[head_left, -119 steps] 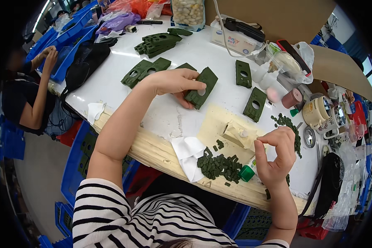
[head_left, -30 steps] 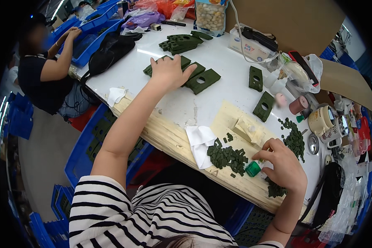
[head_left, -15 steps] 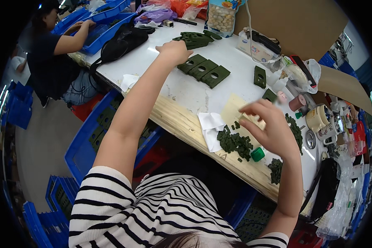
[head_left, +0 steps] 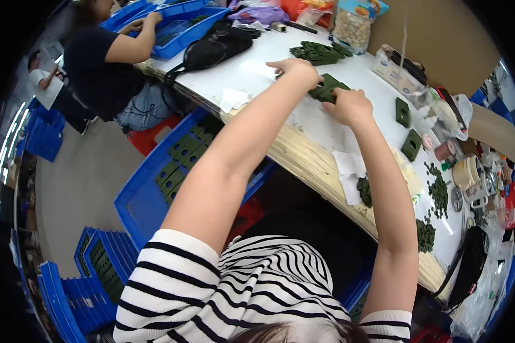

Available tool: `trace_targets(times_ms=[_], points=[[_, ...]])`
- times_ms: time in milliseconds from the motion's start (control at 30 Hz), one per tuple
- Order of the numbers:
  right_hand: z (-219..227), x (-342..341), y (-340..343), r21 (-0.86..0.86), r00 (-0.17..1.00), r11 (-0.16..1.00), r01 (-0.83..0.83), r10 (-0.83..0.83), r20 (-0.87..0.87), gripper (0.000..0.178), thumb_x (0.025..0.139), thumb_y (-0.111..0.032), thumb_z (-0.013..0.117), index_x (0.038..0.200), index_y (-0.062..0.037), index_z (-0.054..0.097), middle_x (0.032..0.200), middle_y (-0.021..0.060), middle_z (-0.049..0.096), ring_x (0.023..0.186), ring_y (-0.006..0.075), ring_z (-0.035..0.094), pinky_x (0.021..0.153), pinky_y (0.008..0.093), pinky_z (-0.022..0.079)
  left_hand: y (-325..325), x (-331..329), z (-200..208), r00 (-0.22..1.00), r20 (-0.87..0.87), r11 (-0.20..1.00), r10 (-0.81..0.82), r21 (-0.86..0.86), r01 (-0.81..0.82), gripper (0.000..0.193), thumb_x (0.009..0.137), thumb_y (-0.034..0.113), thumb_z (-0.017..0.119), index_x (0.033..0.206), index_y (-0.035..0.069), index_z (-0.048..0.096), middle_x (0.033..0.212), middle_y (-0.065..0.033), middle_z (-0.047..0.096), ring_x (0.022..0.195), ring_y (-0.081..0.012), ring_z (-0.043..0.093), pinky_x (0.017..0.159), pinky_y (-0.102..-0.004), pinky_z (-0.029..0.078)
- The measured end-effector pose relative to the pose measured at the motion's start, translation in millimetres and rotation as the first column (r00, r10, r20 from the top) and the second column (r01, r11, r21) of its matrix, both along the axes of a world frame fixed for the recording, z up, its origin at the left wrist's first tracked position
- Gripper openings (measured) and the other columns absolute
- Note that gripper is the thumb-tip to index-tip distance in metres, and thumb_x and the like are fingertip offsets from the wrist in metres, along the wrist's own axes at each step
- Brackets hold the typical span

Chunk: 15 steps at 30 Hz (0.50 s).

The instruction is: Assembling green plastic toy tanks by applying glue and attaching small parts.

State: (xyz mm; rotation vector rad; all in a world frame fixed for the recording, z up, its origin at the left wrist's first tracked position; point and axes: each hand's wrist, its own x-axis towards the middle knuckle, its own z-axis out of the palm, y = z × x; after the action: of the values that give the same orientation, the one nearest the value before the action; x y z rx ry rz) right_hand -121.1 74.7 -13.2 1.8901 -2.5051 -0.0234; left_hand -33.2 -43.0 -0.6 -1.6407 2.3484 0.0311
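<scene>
A row of flat dark green plates with round holes [head_left: 328,86] lies on the white tabletop, partly hidden by both hands. My left hand [head_left: 297,72] reaches over the row's left end, fingers spread, the thumb side against the plates; what lies under its palm is hidden. At the right end, my right hand [head_left: 352,106] has its thumb and fingers closed around a plate's edge. Just beyond the hands is a heap of similar green plates [head_left: 317,53]. Two single plates, one farther [head_left: 403,112] and one nearer [head_left: 411,145], lie to the right.
Small green pieces [head_left: 438,191] lie in piles at the right, near mugs [head_left: 468,171] and a spool [head_left: 445,150]. White paper [head_left: 348,166] lies by the table's near edge. A black bag [head_left: 217,48] sits at the left. Below is a blue crate [head_left: 134,197]; a co-worker [head_left: 106,51] works beyond.
My right hand has moved from beside the small green pieces up and left to the plate row. My left hand has stayed near the row and heap. The whole view has shifted.
</scene>
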Motion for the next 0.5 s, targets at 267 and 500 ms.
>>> trace_targets(times_ms=[267, 500], points=[[-6, 9, 7, -0.077, 0.999, 0.996, -0.035, 0.034, -0.003, 0.038, 0.080, -0.040, 0.070, 0.110, -0.0170, 0.065, 0.104, 0.0105, 0.069, 0.102, 0.0322, 0.060, 0.083, 0.0428, 0.052, -2, -8, -14, 0.991, -0.129, 0.998, -0.029, -0.061, 0.022, 0.070, 0.088, 0.062, 0.050, 0.135, 0.010, 0.054, 0.141, -0.0161, 0.048, 0.130, -0.0383, 0.044, 0.104, -0.0684, 0.027], [-5, 3, 16, -0.050, 0.995, 0.996, -0.076, 0.080, 0.064, 0.040, 0.079, -0.039, 0.070, 0.112, -0.0164, 0.066, 0.103, 0.0106, 0.070, 0.099, 0.0314, 0.062, 0.084, 0.0412, 0.051, 8, -32, -26, 0.986, -0.168, 0.998, 0.015, -0.056, -0.025, 0.063, 0.080, 0.031, 0.070, 0.136, 0.007, 0.052, 0.139, -0.0173, 0.049, 0.129, -0.0389, 0.045, 0.104, -0.0680, 0.029]])
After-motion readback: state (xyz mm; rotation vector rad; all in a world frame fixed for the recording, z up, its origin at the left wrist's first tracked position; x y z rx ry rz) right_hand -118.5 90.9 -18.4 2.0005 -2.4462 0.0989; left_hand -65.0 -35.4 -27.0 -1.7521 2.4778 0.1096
